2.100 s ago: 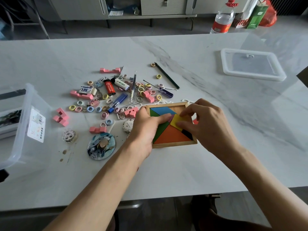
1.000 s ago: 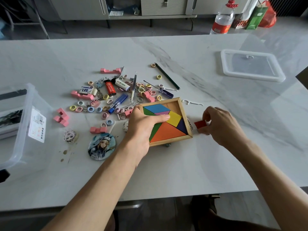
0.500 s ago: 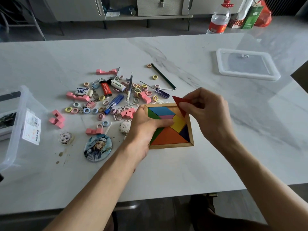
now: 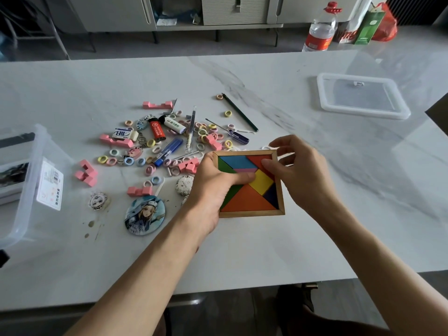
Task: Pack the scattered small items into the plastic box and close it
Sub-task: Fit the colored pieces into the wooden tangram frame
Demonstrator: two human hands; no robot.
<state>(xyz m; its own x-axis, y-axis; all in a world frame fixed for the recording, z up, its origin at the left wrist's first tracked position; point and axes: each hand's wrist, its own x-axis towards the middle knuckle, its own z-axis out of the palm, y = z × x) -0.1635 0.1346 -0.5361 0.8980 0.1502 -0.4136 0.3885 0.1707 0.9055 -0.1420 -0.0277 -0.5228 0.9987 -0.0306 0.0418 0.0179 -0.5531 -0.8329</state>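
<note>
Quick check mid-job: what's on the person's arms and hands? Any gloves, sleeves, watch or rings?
Nothing worn shows. The left hand and right hand are bare, with no gloves and no rings in view. The left forearm and right forearm are bare down to the picture's edge: no sleeves, watch, bands or cables.

White marble table [image 4: 266,251], cluttered toward the left.
Plastic box [image 4: 24,214] at left edge, lid [image 4: 363,112] far right; rings [image 4: 102,159], pink blocks [image 4: 86,173], a red lighter [image 4: 157,129] and a round badge [image 4: 145,214] between.
</note>
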